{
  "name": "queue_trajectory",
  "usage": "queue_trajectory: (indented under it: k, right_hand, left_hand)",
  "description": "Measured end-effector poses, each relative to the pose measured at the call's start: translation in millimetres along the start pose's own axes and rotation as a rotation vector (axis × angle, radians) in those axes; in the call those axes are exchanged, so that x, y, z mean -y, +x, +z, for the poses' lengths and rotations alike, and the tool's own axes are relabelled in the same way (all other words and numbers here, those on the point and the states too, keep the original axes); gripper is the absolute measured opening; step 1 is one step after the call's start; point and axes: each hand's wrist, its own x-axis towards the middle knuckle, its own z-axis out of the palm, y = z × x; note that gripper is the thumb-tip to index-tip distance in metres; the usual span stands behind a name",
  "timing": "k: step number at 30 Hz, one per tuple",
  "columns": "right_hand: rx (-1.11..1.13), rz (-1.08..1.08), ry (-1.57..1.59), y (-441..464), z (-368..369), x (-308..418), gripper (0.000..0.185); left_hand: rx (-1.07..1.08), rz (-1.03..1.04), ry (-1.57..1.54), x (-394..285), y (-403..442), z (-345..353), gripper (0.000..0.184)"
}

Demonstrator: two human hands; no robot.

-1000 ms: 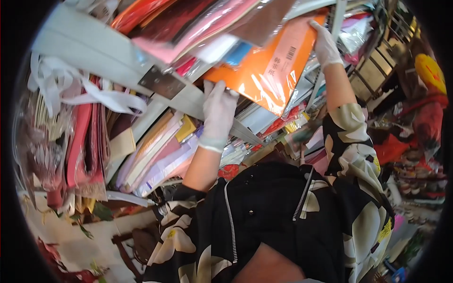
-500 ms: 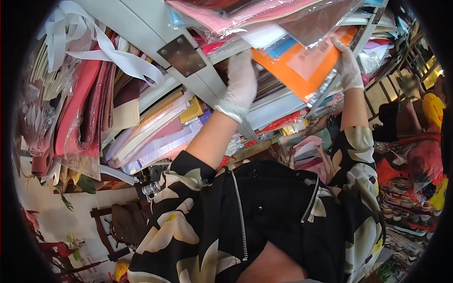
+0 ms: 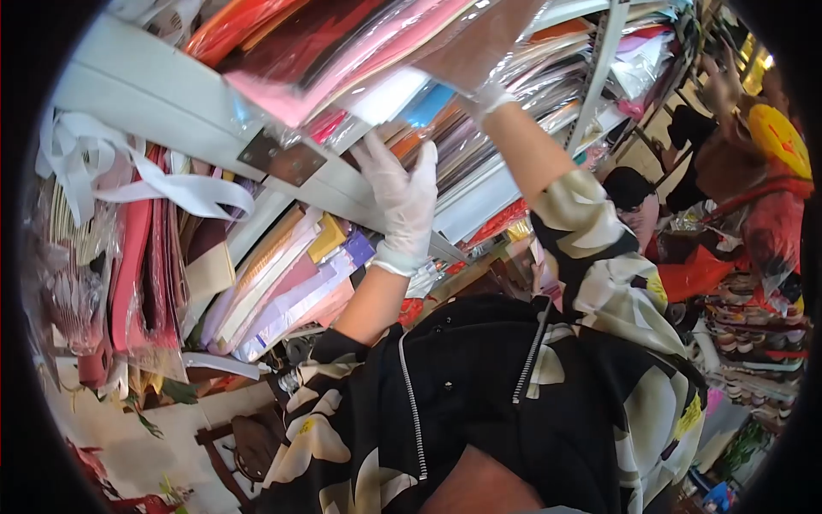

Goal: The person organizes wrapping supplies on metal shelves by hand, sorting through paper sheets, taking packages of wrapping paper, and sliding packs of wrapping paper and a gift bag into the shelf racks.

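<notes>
My left hand (image 3: 399, 199), in a white glove, is raised at the shelf edge with thumb and fingers apart, and nothing shows between them. Just above it are stacked sheets in clear plastic. My right hand (image 3: 490, 96), also gloved, reaches into the shelf; its fingers are hidden behind a brown sheet in plastic (image 3: 471, 53). Flat packs in many colours (image 3: 535, 90) lie stacked beside my right wrist. Pink and red wrapped sheets (image 3: 317, 60) jut out above my left hand.
A grey shelf frame (image 3: 154, 81) with a metal plate (image 3: 281, 157) crosses the upper left. White ribbon (image 3: 163, 184) hangs before red and pink wrapped sheets. More packs (image 3: 282, 283) lean below. At the right are a person in a black cap (image 3: 629, 188) and a yellow item (image 3: 779, 140).
The orange pack with the pink label is no longer visible at my right hand. My right hand has moved left, behind the brown sheet. The thumb of my left hand now shows apart from its fingers.
</notes>
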Motion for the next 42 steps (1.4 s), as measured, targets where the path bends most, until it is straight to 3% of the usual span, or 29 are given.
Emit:
queue_trajectory:
  k: [3, 4, 7, 15, 18, 20, 21, 22, 24, 25, 26, 28, 29, 31, 33, 35, 40, 42]
  right_hand:
    - [0.040, 0.025, -0.003, -2, 11, -3, 0.027]
    - [0.053, 0.032, -0.006, -3, 14, -4, 0.028]
    - [0.088, 0.055, -0.029, -4, 19, -5, 0.029]
    - [0.195, 0.141, -0.168, -12, 25, 8, 0.034]
    - [0.108, 0.280, -0.157, -37, 42, 39, 0.033]
    - [0.180, 0.099, -0.882, -63, 42, 63, 0.034]
    - [0.349, 0.152, -1.151, -78, 57, 85, 0.033]
    - [0.513, 0.201, -1.429, -96, 77, 121, 0.033]
    - [0.762, 0.269, -1.357, -135, 89, 169, 0.031]
    - [0.839, 0.281, -1.001, -151, 83, 190, 0.030]
    - [0.906, 0.143, -0.973, -159, 84, 216, 0.030]
    - [0.815, -0.053, -0.841, -175, 109, 263, 0.029]
    - [0.660, -0.114, -0.741, -182, 124, 280, 0.029]
    - [0.462, -0.408, -1.023, -154, 164, 297, 0.036]
    - [0.398, -1.052, -1.426, -113, 196, 289, 0.046]
    - [0.520, -1.071, -1.636, -64, 213, 274, 0.054]
    - [0.757, -0.531, -1.859, -18, 246, 288, 0.048]
    - [0.743, -0.517, -1.917, -5, 250, 290, 0.047]
  left_hand:
    - [0.107, 0.151, 0.132, 8, -1, -4, 0.075]
    - [0.113, 0.118, 0.084, 11, -2, -5, 0.069]
    - [0.276, 0.107, 0.176, 13, -1, -13, 0.075]
    - [0.358, -0.052, 0.288, 19, -8, 4, 0.084]
    - [0.357, -0.068, 0.268, 25, -1, 8, 0.089]
    - [0.351, -0.041, 0.259, 29, 2, 6, 0.092]
    - [0.344, -0.004, 0.246, 29, 4, 3, 0.091]
    - [0.375, -0.112, 0.203, 21, 3, -3, 0.089]
    - [0.446, 0.012, 0.148, 16, 6, -18, 0.072]
    - [0.463, 0.017, 0.076, 11, 4, -24, 0.062]
    - [0.521, -0.021, -0.062, 13, -2, -27, 0.060]
    - [0.646, -0.093, -0.334, 17, -12, -33, 0.057]
    - [0.688, -0.064, -0.351, 9, -10, -37, 0.054]
    - [0.777, -0.009, -0.378, -24, -7, -57, 0.050]
    - [0.841, 0.036, -0.434, -49, 1, -72, 0.046]
    - [0.896, 0.106, -0.476, -59, 5, -81, 0.045]
    - [0.890, 0.187, -0.550, -66, 5, -111, 0.043]
    - [0.923, 0.141, -0.597, -63, 6, -126, 0.044]
